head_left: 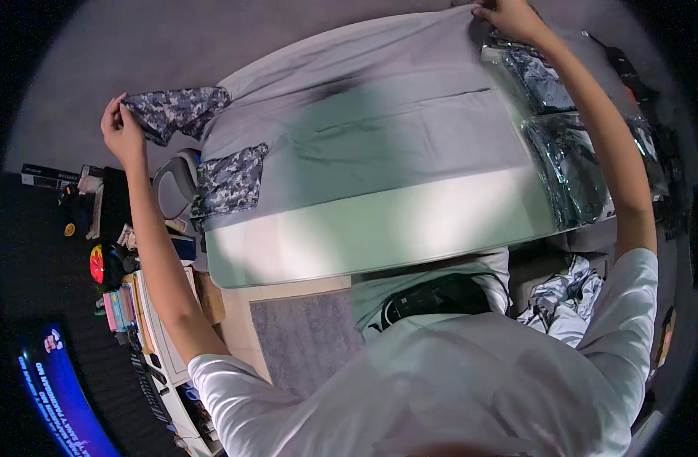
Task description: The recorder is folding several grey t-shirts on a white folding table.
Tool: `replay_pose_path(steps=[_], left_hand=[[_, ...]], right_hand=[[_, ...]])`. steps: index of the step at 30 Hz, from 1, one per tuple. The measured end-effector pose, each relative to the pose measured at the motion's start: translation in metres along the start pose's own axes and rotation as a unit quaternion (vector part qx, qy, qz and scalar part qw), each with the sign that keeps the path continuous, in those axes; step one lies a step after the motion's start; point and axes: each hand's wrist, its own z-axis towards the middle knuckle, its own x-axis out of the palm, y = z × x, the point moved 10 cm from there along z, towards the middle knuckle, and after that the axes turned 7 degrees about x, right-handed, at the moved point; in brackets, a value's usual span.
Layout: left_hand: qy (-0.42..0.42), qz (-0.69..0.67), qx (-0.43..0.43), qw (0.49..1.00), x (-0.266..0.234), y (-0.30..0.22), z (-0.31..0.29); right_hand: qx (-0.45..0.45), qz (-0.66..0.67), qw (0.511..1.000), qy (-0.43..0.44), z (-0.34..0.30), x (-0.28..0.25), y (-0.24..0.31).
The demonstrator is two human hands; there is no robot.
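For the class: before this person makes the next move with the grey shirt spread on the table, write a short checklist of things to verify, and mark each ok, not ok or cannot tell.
1. Left hand grips the camouflage sleeve end: ok.
2. Right hand pinches the far edge of the grey shirt: ok.
3. Shirt body lies flat on the table: ok, only faint creases.
4. Left sleeve rests on the table: not ok, it is held out past the edge.
5. Plastic-wrapped packs are clear of the shirt: cannot tell, they lie right beside its right edge.
6. Camouflage pocket lies flat: ok.
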Motion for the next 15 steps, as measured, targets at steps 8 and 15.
replay_pose_path(steps=[8,15], left_hand=[[0.015,-0.012,0.025,1.000,-0.037,-0.037,-0.005],[0.041,0.007,-0.019,0.999,-0.059,-0.025,-0.011]], right_hand=[[-0.008,0.062,0.993,0.101,-0.034,0.001,-0.021],[-0.042,0.128,0.987,0.089,-0.062,-0.007,-0.024]])
